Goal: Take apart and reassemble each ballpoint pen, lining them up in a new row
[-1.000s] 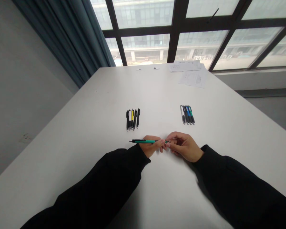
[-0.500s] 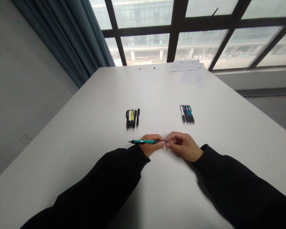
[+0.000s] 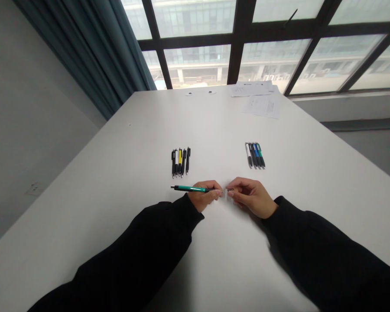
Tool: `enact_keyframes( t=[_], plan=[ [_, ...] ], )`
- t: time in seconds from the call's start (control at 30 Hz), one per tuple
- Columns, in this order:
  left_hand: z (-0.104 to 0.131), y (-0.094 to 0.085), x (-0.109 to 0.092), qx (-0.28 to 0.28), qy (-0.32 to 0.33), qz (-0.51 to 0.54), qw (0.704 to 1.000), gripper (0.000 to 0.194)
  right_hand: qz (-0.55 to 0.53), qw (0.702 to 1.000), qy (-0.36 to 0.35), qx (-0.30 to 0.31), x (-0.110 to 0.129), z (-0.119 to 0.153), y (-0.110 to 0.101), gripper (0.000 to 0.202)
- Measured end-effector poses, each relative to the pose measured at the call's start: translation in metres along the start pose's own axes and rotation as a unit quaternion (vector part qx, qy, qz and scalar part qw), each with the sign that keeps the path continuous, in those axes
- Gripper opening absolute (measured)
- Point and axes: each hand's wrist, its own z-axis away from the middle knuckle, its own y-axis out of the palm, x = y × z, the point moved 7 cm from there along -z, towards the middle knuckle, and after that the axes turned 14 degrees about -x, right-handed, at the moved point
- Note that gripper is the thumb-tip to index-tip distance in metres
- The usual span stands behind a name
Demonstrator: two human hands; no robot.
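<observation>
Just above the white table (image 3: 123, 173), the left hand (image 3: 204, 197) grasps a green pen (image 3: 190, 188) by its front end, the barrel lying level and its black cap end pointing away from the right hand (image 3: 251, 197). That right hand is pinched on a small tip piece (image 3: 230, 189), too tiny to make out clearly, held just beside the pen's open end with a slight gap between them. Beyond the green pen, a row of five pens (image 3: 180, 161) in black, white and yellow lies on the table. Farther toward the window side, beyond the right hand, lies a second row of four pens (image 3: 255, 155). Papers (image 3: 261, 105) rest near the table's far edge.
</observation>
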Motion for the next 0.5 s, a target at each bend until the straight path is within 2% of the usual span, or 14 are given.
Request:
enact_keyframes(
  t=[0.1,0.17,0.23,0.3,0.4,0.5],
  plan=[
    [0.000,0.000,0.001,-0.005,-0.006,-0.004,1.000,0.020,0.144,0.982,-0.097,-0.078,0.010,-0.008,-0.019,0.017],
    [-0.001,0.000,0.001,-0.007,-0.012,-0.004,1.000,0.020,0.266,0.940,-0.185,-0.108,0.020,-0.012,-0.028,0.010],
    [-0.001,0.000,0.001,-0.011,-0.019,-0.001,1.000,0.019,0.341,0.903,-0.242,-0.096,0.026,-0.013,-0.028,0.011],
    [-0.002,0.001,0.001,-0.013,-0.025,0.012,1.000,0.019,0.371,0.888,-0.265,-0.062,0.028,-0.012,-0.025,0.015],
    [-0.003,0.001,0.001,-0.012,-0.029,0.037,0.999,0.020,0.377,0.886,-0.270,-0.024,0.027,-0.010,-0.018,0.021],
    [-0.003,0.001,0.001,-0.011,-0.025,0.044,0.999,0.021,0.369,0.888,-0.272,-0.016,0.026,-0.009,-0.015,0.024]
  ],
)
